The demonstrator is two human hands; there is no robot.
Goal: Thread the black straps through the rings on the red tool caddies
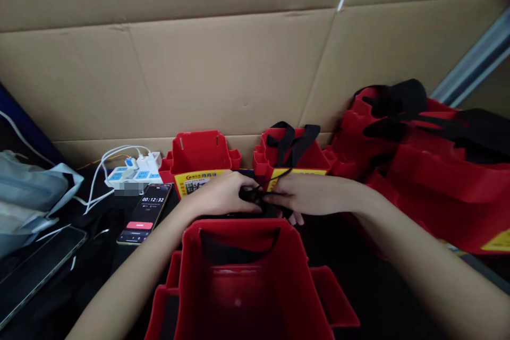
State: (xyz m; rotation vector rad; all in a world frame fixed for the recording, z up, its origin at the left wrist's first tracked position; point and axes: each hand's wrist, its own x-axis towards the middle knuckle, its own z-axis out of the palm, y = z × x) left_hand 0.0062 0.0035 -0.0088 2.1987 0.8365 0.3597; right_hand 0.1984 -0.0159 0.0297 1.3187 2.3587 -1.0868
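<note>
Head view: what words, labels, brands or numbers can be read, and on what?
"00:12:32" on the lit phone; its smaller lettering is unreadable.
Left yellow label on a red bin: characters too blurred to quote.
Middle yellow label: partly behind the right hand, unreadable.
Far-right yellow label: too blurred.
Power strip: too small to read.

A near bin point(239, 297) is standing before a left rear bin point(199, 153) and a right rear bin point(308, 158); other bins point(432, 183) are lying right, a phone point(145, 212) and power strip point(137, 175) left, cardboard point(231, 74) rising behind
</note>
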